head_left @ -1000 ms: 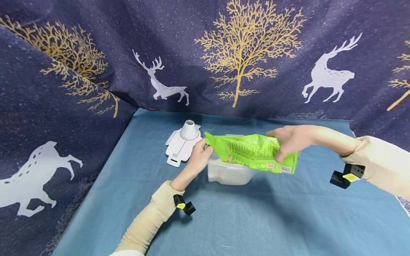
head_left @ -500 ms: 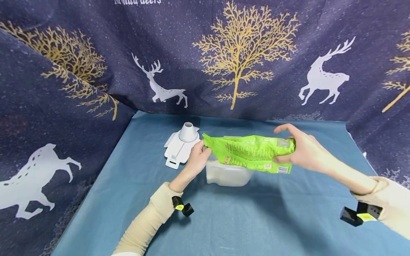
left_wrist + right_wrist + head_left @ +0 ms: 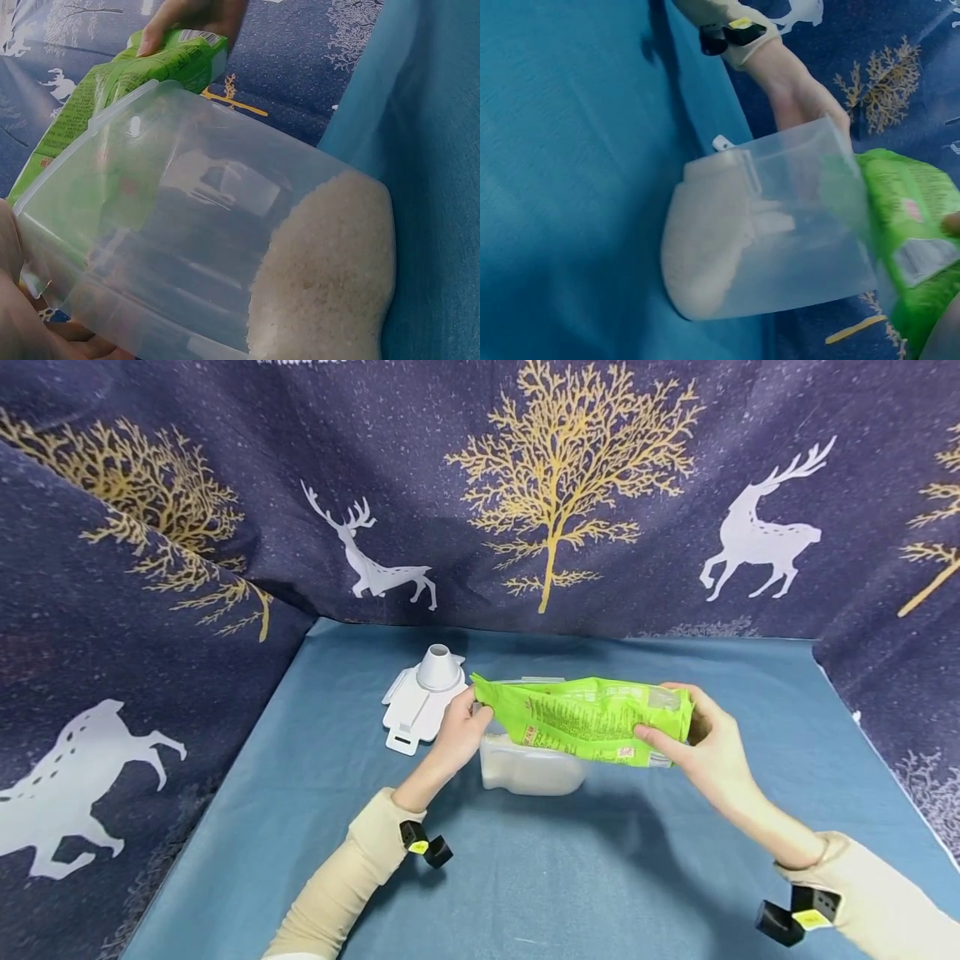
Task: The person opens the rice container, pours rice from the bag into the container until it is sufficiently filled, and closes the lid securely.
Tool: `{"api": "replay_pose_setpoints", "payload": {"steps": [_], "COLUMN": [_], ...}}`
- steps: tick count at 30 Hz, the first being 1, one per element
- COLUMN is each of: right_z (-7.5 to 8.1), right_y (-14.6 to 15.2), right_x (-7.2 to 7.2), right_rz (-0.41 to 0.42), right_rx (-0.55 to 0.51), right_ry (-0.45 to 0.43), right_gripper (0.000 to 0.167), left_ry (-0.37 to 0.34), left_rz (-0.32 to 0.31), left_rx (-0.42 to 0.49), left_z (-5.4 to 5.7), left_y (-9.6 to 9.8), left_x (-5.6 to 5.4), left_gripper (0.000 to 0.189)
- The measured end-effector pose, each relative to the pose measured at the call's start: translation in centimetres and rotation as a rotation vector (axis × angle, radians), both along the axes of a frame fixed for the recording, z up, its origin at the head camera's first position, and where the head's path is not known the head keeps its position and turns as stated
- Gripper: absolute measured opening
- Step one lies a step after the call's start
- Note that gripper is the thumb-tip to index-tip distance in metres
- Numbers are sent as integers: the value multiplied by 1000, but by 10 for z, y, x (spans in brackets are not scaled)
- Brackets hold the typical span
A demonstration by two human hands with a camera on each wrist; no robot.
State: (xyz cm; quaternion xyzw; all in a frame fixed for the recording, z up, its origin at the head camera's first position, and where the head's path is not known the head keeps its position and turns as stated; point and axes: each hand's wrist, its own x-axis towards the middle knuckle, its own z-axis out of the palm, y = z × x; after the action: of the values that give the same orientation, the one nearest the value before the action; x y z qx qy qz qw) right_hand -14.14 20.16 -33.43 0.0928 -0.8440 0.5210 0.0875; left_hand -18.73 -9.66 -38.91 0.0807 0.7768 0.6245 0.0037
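Observation:
A green rice bag (image 3: 577, 720) lies sideways across the mouth of a clear plastic container (image 3: 531, 770). My left hand (image 3: 460, 732) pinches the bag's left end at the container's rim; in the left wrist view some of its fingers are below the rim. At the other end, my right hand (image 3: 714, 750) grips the bag, thumb on the near face and fingers behind. White rice (image 3: 322, 270) fills the lower part of the container, as the left wrist view shows. The bag's mouth is hidden from the head view.
A white lid (image 3: 420, 708) with a cone-shaped spout (image 3: 439, 670) lies behind my left hand. Blue cloth (image 3: 525, 868) covers the table. A dark curtain (image 3: 630, 585) with deer and trees hangs behind it.
My right hand has shifted from over the bag's top to its right end, loosening midway, and now grips it there. The left hand and bag have barely moved.

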Motion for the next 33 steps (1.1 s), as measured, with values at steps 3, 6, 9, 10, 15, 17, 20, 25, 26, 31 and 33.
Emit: {"api": "replay_pose_setpoints", "payload": {"steps": [3,6,9,10,15,17,20,25,26,31,33], "right_z": [-11,-18,-23,-23,-25,-26,-27,-23,-22,-16,-14], "right_y": [-3,-5,-4,-4,-1,0,-1,-4,-4,-3,-3], "right_x": [1,1,0,0,-3,-3,-4,-6,-6,-9,-10], "right_rz": [14,62,134,153,207,222,219,185,185,186,182], "right_rx": [-63,-115,-196,-221,-256,-272,-299,-323,-328,-343,-352], "right_ry": [-8,-41,-87,-97,-82,-63,-35,8,18,64,72], "right_gripper": [49,62,81,86,86,79,67,56,55,54,54], "left_ry": [9,9,2,1,4,8,7,13,20,37,37], "left_rz": [4,3,0,-1,-5,-7,-22,-52,-56,-55,-63], "left_rx": [-14,-22,-15,-10,8,15,33,84,90,118,129], "left_z": [-1,-1,-2,-2,-3,-3,-3,-3,-3,-5,-6], "left_y": [0,0,-1,-1,-1,-1,-2,-3,-3,-2,-2], "left_x": [0,1,1,1,0,0,0,-1,-1,-2,-2], "left_gripper": [31,30,30,30,31,31,31,32,33,38,44]}}
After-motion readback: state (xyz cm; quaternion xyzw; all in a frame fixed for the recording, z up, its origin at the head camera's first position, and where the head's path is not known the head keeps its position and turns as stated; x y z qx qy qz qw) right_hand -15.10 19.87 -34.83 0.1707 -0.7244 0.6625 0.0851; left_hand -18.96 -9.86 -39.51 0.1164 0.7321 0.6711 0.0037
